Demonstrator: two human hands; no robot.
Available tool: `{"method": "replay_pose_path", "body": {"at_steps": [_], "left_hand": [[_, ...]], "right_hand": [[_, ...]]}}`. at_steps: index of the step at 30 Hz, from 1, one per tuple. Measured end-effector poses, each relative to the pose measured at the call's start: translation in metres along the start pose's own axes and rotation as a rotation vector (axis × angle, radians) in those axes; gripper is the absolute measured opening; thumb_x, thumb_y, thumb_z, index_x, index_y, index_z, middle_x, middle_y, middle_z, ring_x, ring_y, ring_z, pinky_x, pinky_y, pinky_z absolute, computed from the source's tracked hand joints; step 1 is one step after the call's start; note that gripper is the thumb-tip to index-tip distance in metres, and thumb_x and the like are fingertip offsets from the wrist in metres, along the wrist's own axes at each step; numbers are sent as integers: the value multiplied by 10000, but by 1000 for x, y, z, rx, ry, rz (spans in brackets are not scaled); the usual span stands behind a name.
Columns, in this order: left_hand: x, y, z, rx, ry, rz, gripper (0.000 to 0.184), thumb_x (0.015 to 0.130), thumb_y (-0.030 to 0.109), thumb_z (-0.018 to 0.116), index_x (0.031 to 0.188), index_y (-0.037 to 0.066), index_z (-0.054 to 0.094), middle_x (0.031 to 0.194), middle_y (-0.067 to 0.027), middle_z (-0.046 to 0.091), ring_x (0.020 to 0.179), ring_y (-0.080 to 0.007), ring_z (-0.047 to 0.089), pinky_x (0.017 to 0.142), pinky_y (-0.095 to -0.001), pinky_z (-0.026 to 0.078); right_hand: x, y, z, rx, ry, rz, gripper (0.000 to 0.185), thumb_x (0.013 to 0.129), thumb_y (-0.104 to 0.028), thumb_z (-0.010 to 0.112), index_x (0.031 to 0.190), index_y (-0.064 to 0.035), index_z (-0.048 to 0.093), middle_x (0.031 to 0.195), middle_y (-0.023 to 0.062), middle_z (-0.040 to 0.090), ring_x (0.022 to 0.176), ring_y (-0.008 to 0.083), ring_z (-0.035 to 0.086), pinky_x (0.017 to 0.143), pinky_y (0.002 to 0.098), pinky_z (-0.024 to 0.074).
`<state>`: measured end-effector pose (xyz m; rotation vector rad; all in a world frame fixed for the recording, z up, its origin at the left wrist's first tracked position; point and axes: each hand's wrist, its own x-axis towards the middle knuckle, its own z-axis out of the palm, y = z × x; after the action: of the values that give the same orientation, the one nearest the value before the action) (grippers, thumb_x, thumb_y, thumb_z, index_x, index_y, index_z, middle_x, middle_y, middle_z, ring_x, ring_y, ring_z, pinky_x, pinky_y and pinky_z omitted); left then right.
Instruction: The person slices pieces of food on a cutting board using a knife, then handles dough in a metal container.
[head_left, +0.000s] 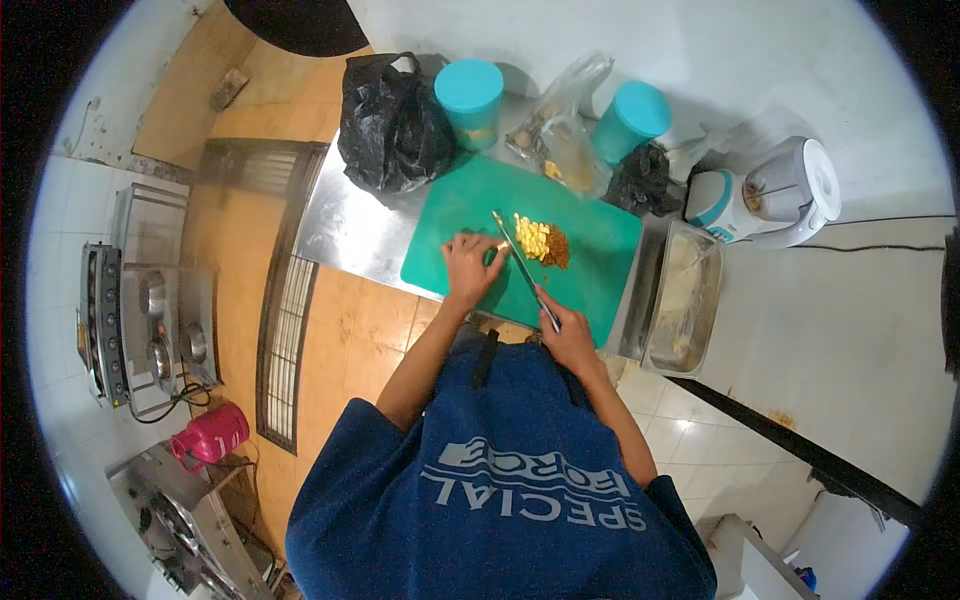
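Observation:
My right hand (571, 338) is closed round the handle of a knife (522, 264). Its narrow blade slants up and left across the green cutting board (455, 215). Just left of the blade, my left hand (470, 266) rests on the board with fingers bent, thumb and forefinger holding a small pale food piece (503, 247) against the knife. What exactly the piece is cannot be made out. Right of the blade lies a heap of chopped yellow pieces (532, 238), touching a heap of finely chopped brown bits (556, 250).
Behind the board stand a black plastic bag (393, 125), two turquoise-lidded containers (470, 88) (638, 110), a clear bag (572, 150) and a smaller black bag (642, 182). At right are a blender (765, 195) and a metal tray (655, 340). A pink gas cylinder (212, 436) stands left.

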<state>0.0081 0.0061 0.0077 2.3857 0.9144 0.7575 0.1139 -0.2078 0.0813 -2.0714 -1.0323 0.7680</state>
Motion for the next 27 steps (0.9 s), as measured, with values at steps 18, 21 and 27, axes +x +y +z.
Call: {"method": "replay_pose_path", "body": {"at_steps": [18, 21, 27], "left_hand": [[-3, -4, 2, -39, 13, -11, 233, 857, 300, 820, 1039, 163, 772, 1024, -20, 752, 1085, -259, 618, 997, -461, 382], [-2, -4, 1, -8, 17, 7, 218, 855, 302, 820, 1016, 165, 766, 1033, -22, 752, 1084, -261, 619, 997, -461, 381], [-2, -4, 1, -3, 11, 3, 211, 861, 313, 816, 1013, 174, 773, 1042, -26, 754, 1081, -259, 621, 984, -465, 382]], "right_hand": [[-43, 6, -26, -99, 63, -109, 470, 1014, -165, 640, 1483, -174, 635, 1070, 273, 746, 806, 410, 727, 755, 458, 559], [-27, -4, -23, -111, -33, 26, 505, 1007, -200, 621, 1509, -249, 608, 993, 239, 757, 830, 429, 725, 814, 542, 575], [-5, -7, -12, -120, -23, -22, 480, 1004, -190, 622, 1483, -230, 634, 975, 252, 749, 806, 442, 717, 775, 542, 568]]}}
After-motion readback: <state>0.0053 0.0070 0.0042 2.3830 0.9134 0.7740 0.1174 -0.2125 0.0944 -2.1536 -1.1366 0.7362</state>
